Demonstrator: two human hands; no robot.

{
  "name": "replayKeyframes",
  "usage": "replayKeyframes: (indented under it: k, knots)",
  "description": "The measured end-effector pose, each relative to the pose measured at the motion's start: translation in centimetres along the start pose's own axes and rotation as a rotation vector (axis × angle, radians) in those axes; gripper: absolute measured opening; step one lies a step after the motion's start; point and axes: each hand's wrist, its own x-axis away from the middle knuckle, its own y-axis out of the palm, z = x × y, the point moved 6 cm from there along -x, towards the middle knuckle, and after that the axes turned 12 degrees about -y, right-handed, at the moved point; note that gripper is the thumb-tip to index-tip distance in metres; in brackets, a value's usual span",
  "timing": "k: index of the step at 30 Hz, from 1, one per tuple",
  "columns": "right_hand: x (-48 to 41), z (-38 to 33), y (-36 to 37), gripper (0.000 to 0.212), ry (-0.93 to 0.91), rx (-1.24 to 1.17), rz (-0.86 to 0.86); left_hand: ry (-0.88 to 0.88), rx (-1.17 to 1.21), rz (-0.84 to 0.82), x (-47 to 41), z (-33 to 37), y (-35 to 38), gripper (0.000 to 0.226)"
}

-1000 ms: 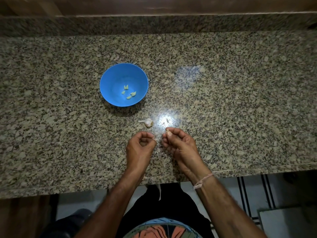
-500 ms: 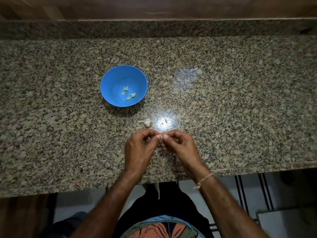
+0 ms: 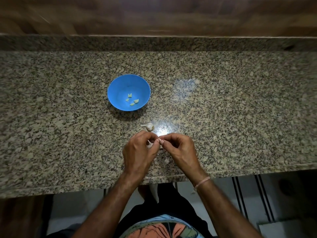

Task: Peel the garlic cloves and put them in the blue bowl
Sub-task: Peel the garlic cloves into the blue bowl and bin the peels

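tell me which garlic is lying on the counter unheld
The white skin-on garlic with a stalk, between the bowl and the left hand. The yellow cloves lie in the bowl; a clove is pinched between it and the right hand.

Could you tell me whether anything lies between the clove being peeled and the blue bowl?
Only the garlic bulb: it lies on the counter almost on the straight line from the clove pinched by the left hand and right hand to the blue bowl. Carried above, the clove should clear it.
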Motion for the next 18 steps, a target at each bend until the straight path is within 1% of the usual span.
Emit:
replayKeyframes:
  k: [8,11,13,15,18]
  knots:
    - [1.3,-0.1,0.4,0.013,-0.043,0.008,0.083,-0.107,0.055,0.003,0.7,-0.4,0.0,0.006]
    - [1.2,0.2,0.5,0.011,-0.021,-0.077,0.081,-0.177,0.097,-0.029,0.8,-0.6,0.3,0.01]
    - [0.9,0.8,0.3,0.01,0.06,-0.188,0.095,-0.254,0.168,-0.056,0.7,-0.9,0.9,0.01]
    - [0.5,1.7,-0.3,0.012,0.194,-0.324,0.14,-0.32,0.23,-0.07,0.7,-1.3,1.4,0.008]
    - [0.1,2.9,-1.1,0.014,0.345,-0.458,0.158,-0.38,0.218,-0.106,1.0,-1.9,2.6,0.008]
